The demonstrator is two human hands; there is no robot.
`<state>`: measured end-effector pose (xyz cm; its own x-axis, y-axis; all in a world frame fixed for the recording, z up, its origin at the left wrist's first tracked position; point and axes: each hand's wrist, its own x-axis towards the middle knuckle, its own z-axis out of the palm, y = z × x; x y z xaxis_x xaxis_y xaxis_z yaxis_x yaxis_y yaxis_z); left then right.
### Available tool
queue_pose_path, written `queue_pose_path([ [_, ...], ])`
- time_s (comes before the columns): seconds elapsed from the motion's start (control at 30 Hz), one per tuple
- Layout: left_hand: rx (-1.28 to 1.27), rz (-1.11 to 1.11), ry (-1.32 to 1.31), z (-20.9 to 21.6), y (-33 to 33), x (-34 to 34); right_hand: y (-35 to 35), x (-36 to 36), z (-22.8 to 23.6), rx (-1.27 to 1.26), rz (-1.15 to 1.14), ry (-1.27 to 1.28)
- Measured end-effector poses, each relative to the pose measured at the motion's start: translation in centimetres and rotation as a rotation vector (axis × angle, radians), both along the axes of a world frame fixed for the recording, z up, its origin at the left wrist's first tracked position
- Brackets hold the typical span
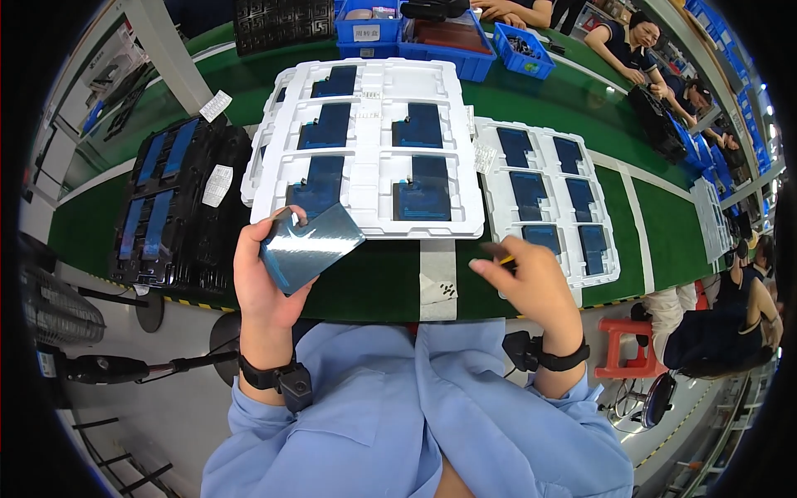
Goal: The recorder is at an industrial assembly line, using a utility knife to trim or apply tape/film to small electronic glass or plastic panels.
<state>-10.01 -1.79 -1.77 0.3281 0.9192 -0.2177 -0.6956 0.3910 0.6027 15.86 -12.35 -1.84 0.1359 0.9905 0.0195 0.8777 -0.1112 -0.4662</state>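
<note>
My left hand (267,267) grips a flat, glossy blue-grey panel (320,249) with a notch in its upper edge, tilted above the table's front edge. Light glares off its face. To the right, my right hand (535,278) is closed round a small black-and-yellow tool (505,258), mostly hidden by the fingers; its exact kind cannot be made out. Beyond my hands, a white moulded tray (374,187) holds several similar dark blue panels, one in each filled pocket. Its back right pocket (411,83) holds no panel. Several tiny dark bits (448,290) lie on a pale strip between my hands.
Another white tray (548,195) of blue panels lies at the right. Black trays with blue strips (158,199) stand at the left. Blue bins (448,50) line the back of the green table (365,299). Other people (635,50) sit across it, near a red stool (623,349).
</note>
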Motion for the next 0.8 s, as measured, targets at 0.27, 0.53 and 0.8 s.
queue_pose_path([
  [0.27, 0.475, -0.124, 0.381, 1.4, 0.8, 4.0, 2.7, -3.0, 2.3, 0.187, -0.018, 0.990],
  [0.53, 0.555, -0.115, 0.432, 0.0, 1.6, 5.7, 6.9, -3.7, 2.0, 0.073, -0.100, 1.264],
  [0.8, 0.609, 0.055, 0.604, -0.8, 3.7, 0.1, 17.1, 1.8, 4.1, 0.233, -0.141, 0.922],
])
